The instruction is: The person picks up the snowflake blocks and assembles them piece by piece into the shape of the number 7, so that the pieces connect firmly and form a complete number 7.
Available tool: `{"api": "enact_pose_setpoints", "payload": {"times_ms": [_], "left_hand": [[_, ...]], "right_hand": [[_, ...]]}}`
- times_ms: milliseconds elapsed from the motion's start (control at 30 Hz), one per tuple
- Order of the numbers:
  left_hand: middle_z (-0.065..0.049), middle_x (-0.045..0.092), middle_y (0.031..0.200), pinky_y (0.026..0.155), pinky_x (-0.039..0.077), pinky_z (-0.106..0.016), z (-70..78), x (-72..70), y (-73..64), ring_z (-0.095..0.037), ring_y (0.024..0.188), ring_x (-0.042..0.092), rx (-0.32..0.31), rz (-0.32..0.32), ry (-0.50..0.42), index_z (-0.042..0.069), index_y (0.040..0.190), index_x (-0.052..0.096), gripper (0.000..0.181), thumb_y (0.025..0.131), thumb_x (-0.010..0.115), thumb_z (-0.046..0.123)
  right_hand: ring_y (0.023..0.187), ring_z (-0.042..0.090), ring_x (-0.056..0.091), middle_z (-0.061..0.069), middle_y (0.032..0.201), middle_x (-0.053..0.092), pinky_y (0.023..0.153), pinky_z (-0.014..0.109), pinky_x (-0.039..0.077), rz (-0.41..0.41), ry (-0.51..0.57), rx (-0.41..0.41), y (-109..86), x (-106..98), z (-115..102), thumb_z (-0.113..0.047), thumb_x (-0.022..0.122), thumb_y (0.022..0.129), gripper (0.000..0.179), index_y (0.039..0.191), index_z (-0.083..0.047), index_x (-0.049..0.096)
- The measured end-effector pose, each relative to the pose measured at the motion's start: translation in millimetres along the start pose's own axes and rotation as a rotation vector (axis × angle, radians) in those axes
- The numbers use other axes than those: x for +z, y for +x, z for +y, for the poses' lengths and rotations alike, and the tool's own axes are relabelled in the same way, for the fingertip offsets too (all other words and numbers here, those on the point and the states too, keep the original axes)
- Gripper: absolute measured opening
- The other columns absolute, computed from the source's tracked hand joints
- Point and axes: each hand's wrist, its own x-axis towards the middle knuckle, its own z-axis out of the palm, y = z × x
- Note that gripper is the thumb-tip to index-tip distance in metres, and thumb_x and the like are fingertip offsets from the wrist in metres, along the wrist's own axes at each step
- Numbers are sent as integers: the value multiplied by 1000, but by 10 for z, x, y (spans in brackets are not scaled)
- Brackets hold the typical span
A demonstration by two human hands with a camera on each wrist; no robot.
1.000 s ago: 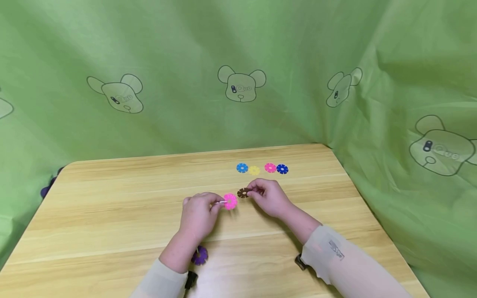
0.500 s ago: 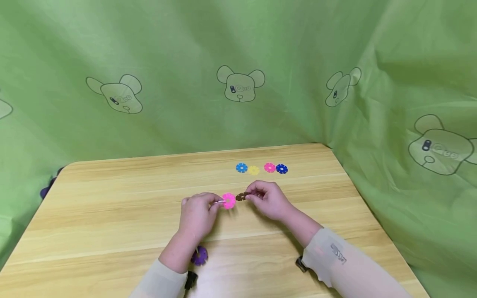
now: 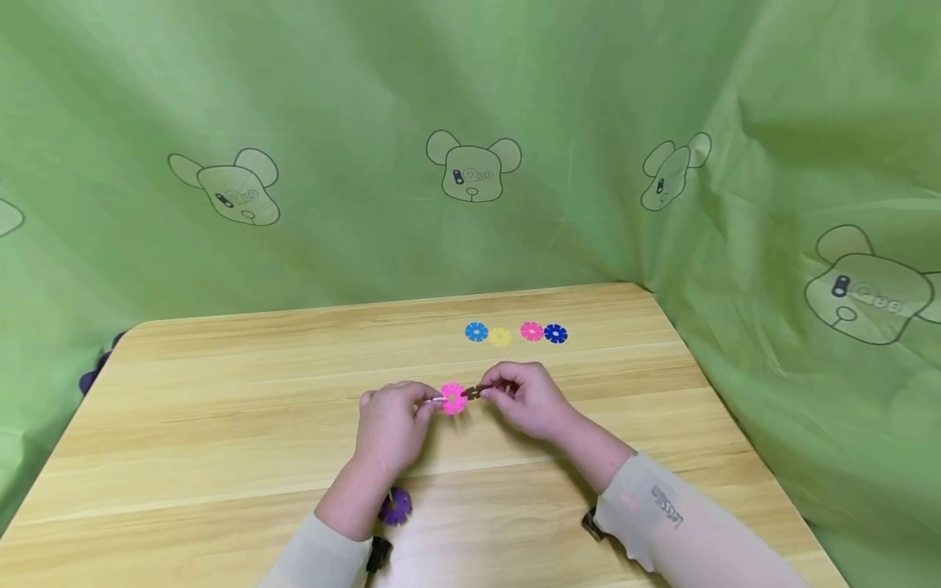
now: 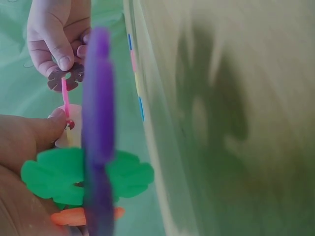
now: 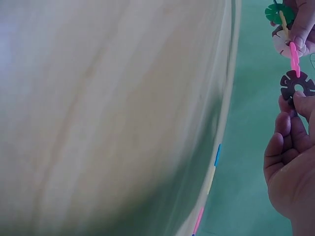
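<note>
Brown disc (image 5: 292,84), pinched in my right hand (image 3: 531,400), touches the pink disc (image 5: 295,60) crosswise, my left hand (image 3: 391,425) pinching the white disc (image 5: 281,45) further left.

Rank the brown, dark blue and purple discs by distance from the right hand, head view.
1. Brown disc: pinched by the right hand.
2. Dark blue disc: on the table, beyond that hand.
3. Purple disc: lower left.

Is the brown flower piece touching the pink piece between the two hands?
Touching. The right wrist view shows it: the end of the pink piece, seen edge-on, meets the rim of the brown flower piece.
</note>
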Motion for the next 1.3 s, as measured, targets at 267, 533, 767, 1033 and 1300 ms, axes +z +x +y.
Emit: {"api": "enact_pose_setpoints", "payload": {"times_ms": [267,533,767,1033,1300], "left_hand": [[0,81,98,97,48,-52,20,-15,5,-25,96,75,-8,16,2,17,96,82,6,96,79,22],[0,80,90,96,53,-52,38,5,-7,-23,84,73,8,45,-3,15,94,83,4,95,80,18],[0,79,89,86,56,-49,56,27,-31,-22,82,71,-7,49,-2,17,93,83,3,94,81,16],[-1,80,91,88,58,-47,86,-58,19,-24,86,75,101,71,-26,14,92,83,3,93,82,16],[-2,79,116,113,39,-68,196,-98,58,-30,112,72,130,-5,50,17,112,80,18,95,82,23]], "right_hand": [[64,12,55,7,88,78,56,21,47,33,3,-27,-4,15,-26,2,80,91,7,96,-4,80],[67,10,60,12,91,79,59,22,51,38,-17,-48,-16,35,-93,5,80,89,10,95,-2,81],[69,11,62,10,89,78,60,23,54,65,-8,-86,-43,67,-112,8,79,88,11,93,-1,80],[69,9,64,7,88,78,60,24,57,138,-101,-183,-72,46,-164,5,81,89,11,94,-4,80],[73,13,68,3,88,78,63,26,58,198,-212,-237,-95,66,-169,3,83,88,11,92,-6,79]]}}
